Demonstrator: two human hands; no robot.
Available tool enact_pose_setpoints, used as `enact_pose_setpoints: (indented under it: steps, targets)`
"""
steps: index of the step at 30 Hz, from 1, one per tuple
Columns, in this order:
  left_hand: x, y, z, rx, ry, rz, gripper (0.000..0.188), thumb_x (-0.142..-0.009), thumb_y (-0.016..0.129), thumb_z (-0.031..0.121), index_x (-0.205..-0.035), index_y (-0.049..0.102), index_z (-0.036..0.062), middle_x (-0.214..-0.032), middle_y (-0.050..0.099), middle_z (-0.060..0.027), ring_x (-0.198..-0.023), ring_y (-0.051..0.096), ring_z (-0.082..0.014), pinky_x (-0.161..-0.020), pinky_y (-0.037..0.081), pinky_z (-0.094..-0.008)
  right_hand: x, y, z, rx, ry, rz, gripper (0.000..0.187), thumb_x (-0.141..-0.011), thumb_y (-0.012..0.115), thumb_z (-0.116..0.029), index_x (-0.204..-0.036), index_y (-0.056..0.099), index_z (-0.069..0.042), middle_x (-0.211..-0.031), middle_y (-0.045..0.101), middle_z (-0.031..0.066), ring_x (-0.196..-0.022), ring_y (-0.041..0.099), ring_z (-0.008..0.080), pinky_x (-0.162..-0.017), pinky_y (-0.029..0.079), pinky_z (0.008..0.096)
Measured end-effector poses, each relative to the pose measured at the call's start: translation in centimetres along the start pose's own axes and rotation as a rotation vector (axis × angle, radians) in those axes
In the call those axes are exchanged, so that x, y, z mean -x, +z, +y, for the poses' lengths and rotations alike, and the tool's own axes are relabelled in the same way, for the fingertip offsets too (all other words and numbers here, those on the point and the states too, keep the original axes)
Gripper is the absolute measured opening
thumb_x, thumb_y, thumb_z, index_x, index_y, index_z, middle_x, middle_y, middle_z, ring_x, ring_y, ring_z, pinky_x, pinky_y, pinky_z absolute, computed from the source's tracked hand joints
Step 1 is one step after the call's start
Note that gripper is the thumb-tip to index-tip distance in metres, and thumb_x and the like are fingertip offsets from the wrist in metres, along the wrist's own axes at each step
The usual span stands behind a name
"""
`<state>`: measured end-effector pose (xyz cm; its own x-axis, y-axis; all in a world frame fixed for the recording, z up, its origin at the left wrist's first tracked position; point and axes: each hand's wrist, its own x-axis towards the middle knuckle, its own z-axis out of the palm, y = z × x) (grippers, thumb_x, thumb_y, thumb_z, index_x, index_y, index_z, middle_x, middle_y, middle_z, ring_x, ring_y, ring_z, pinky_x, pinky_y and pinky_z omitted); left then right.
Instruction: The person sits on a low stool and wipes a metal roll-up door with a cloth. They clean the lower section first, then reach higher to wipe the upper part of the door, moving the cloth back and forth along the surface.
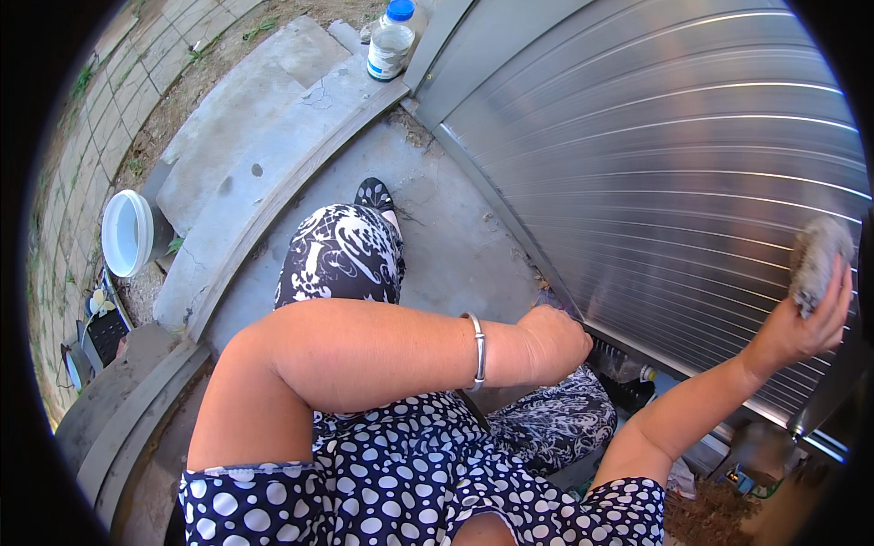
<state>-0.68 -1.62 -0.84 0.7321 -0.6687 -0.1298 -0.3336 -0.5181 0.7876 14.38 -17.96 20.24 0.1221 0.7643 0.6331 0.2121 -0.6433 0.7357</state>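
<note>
My right hand (806, 314) presses a fuzzy grey cleaning pad (818, 264) against the ridged metal door panel (655, 173), with fingers wrapped over its lower side. Across my body reaches my left arm, with a silver bangle on the wrist. My left hand (557, 344) is closed near the panel's lower edge, its fingers turned away and hidden. A dark edge and short bristle-like teeth (604, 348) show just beyond it; whether the hand holds them I cannot tell.
At the sill's far end stands a clear jar with a blue lid (390, 50). A white bucket (128, 234) lies tipped on the left, beyond the raised concrete sill (273, 187). My patterned knee (341, 259) is bent in front. Clutter (751, 478) sits at lower right.
</note>
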Motion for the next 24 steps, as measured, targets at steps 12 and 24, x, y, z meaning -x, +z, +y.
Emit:
enact_pose_setpoints:
  steps: [12, 24]
  targets:
    - [-0.6, 2.6, -0.1, -0.056, 0.020, -0.061, 0.022, -0.085, 0.056, 0.022, -0.099, 0.065, 0.0066, -0.097, 0.069, -0.0092, -0.094, 0.066, -0.0264, -0.081, 0.051, -0.0384, 12.4, 4.7, -17.3, -0.438, -0.169, -0.465, 0.032, -0.084, 0.056, -0.016, -0.114, 0.066, -0.019, -0.123, 0.057, -0.0038, -0.112, 0.048, 0.0200, -0.092, 0.034, 0.0395]
    - [1.0, 2.0, 0.3, -0.055, 0.082, -0.089, 0.019, -0.083, 0.057, 0.018, -0.098, 0.062, 0.0061, -0.094, 0.064, -0.0072, -0.093, 0.063, -0.0231, -0.080, 0.049, -0.0339, 23.9, 11.7, -32.0, -0.531, -0.554, -0.743, 0.026, -0.080, 0.057, -0.017, -0.101, 0.070, -0.007, -0.108, 0.061, 0.0060, -0.108, 0.046, 0.0252, -0.084, 0.036, 0.0390]
